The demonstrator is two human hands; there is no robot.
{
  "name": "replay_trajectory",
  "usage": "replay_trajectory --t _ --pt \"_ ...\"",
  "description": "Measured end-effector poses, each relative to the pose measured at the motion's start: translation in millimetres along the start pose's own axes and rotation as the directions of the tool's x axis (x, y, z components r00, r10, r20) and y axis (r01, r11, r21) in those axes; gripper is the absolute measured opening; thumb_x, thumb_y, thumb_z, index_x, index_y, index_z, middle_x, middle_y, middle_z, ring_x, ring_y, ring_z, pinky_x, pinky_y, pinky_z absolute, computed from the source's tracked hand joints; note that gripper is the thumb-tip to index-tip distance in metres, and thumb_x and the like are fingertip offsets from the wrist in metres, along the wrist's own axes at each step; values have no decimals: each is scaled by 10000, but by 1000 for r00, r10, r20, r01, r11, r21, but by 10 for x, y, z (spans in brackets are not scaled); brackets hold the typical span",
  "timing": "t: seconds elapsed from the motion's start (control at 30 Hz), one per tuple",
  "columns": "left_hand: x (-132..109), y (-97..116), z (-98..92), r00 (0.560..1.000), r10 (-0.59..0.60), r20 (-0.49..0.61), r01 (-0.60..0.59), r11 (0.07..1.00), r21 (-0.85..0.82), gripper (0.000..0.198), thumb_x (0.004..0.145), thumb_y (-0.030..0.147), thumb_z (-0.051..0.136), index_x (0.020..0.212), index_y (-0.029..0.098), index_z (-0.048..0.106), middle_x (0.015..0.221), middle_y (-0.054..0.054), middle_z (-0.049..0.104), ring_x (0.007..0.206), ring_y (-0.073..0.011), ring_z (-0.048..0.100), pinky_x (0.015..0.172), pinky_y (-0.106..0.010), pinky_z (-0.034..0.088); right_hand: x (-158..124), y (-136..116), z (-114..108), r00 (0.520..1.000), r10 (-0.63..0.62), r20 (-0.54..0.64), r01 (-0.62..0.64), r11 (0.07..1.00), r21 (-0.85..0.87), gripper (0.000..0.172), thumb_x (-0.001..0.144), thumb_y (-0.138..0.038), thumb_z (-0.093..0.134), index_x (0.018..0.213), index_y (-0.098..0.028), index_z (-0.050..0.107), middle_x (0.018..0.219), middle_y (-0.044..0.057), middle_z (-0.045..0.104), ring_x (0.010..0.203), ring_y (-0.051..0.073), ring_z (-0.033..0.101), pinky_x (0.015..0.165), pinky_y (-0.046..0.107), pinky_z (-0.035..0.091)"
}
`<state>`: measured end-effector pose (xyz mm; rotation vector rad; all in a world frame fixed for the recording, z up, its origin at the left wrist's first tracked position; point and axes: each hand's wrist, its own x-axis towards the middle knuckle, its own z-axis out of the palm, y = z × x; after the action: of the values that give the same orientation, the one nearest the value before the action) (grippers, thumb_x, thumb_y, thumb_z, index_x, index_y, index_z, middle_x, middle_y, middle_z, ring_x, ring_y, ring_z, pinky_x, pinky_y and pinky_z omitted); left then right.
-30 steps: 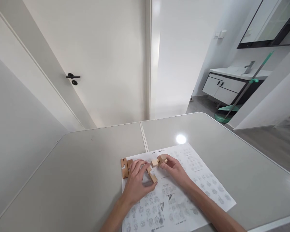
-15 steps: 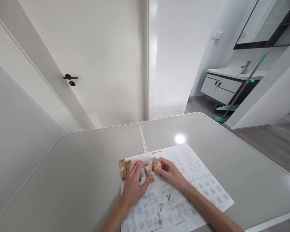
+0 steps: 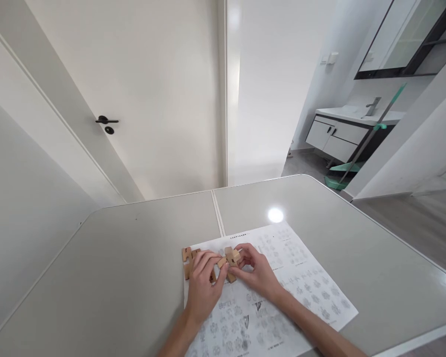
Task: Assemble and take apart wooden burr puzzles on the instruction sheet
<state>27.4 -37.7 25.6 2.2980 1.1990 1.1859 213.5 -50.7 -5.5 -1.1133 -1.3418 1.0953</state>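
One wooden-block cluster (image 3: 232, 256), pinched by my right fingers (image 3: 247, 247), sits over one printed sheet (image 3: 312, 285) on the counter (image 3: 96, 277), my left fingers (image 3: 208, 257) pinching one block (image 3: 222, 262) beside it, notched pieces (image 3: 186, 254) lying farther left.

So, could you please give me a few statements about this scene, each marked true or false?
1. The right hand holds wooden pieces. True.
2. The left hand is far from the wooden pieces. False: the left hand is at them too.
3. A sheet lies on the table. True.
4. The sheet is blank. False: it bears print.
5. The door handle is white. False: the door handle is black.
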Motion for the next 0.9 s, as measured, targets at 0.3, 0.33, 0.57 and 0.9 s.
replay_trajectory --t 0.3,0.33,0.57,0.9 --pt "-42 -82 4 996 69 -51 -60 986 154 60 975 273 625 1011 244 663 985 -36 743 1038 -254 640 948 -424 479 1 -112 -60 996 -36 77 34 999 21 480 901 -411 729 1260 -284 437 905 -3 738 773 184 693 828 368 586" --pt "-43 -90 7 996 65 -53 -56 986 155 60 980 274 618 1003 242 663 990 -37 745 1037 -253 641 951 -424 476 -2 -117 -61 996 -38 75 36 999 24 472 905 -420 724 1250 -283 433 915 3 746 785 189 701 829 371 587" --pt "-13 -50 -6 989 104 -102 -80 973 215 39 961 241 640 988 236 667 967 -33 760 1026 -256 652 945 -432 463 -43 -21 41 990 -115 -78 106 989 -106 394 888 -378 732 1163 -280 468 859 -6 698 766 201 693 791 374 589" --pt "31 -95 -24 974 163 -156 -121 961 249 45 953 216 668 994 233 662 941 -31 761 970 -244 644 927 -434 457 -17 -143 -4 999 -33 5 33 996 81 491 840 -380 802 1178 -285 459 861 -4 725 784 209 697 820 385 572"
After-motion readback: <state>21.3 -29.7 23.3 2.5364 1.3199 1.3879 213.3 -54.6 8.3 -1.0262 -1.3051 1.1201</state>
